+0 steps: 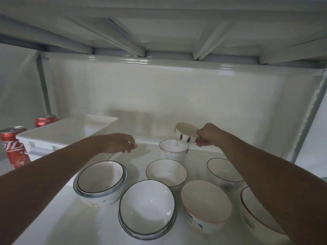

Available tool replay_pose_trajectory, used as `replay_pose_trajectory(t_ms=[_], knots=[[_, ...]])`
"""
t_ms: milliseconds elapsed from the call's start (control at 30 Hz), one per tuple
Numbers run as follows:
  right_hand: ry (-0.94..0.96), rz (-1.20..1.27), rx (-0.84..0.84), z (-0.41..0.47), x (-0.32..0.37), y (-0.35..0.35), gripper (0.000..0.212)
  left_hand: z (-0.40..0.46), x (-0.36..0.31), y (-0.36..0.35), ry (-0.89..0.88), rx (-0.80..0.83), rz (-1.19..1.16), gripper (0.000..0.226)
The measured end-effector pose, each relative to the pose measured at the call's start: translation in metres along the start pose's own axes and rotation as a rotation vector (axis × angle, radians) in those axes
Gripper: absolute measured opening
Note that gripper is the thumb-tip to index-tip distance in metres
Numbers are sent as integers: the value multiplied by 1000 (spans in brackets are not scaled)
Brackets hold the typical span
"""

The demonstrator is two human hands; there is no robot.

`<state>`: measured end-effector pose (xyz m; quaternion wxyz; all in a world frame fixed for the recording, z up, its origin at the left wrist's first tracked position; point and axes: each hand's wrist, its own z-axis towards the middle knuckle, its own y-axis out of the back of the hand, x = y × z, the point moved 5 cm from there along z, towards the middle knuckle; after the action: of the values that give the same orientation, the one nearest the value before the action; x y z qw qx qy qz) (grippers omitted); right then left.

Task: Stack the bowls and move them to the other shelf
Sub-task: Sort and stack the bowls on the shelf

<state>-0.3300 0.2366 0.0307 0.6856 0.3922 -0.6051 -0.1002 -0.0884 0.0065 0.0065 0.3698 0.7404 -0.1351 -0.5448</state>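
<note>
right hand grips a tilted blue-patterned bowl just above a small bowl stack; left hand hovers open, empty, beside it.

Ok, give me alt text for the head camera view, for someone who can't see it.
The right hand lifts a small blue-patterned bowl, tilted, above a short stack of white bowls on a white shelf. The left hand hovers empty; more bowls sit in front, a white bin and two red cans to the left.
</note>
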Motion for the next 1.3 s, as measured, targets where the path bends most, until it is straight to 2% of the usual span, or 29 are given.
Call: replay_pose_trajectory(t_ms=[33, 100, 133, 267, 333, 500, 767, 933, 1067, 1167, 1300], knots=[[11, -52, 29, -2, 8, -11, 15, 6, 3, 1, -1, -11, -20, 44], [51, -167, 36, -5, 20, -30, 29, 13, 6, -2, 5, -10, -71, 15], [66, -222, 22, -4, 23, -37, 34, 17, 8, -3, 13, -5, -84, 9], [152, -328, 32, -1, 30, -54, 35, 21, 7, -8, 23, 7, -40, 5], [164, -345, 54, 1, 28, -57, 36, 24, 8, -7, 49, 3, 10, 12], [131, -419, -9, 8, 19, -55, 33, 35, 1, -11, 44, 17, 107, 29], [140, -463, -26, 9, 6, -59, 17, 58, -17, -30, 39, 31, 148, 32], [109, -402, -14, 5, 4, -57, 25, 63, -28, -44, 52, 63, 165, 49], [-47, -206, 161, 2, -7, -58, 33, 70, -30, -48, 100, 60, 98, 58], [-145, 4, 294, 0, -17, -61, 55, 75, -32, -53, 111, 79, 64, 56], [-66, -87, 370, -6, -17, -48, 60, 76, -35, -63, 82, 130, 91, 53]])
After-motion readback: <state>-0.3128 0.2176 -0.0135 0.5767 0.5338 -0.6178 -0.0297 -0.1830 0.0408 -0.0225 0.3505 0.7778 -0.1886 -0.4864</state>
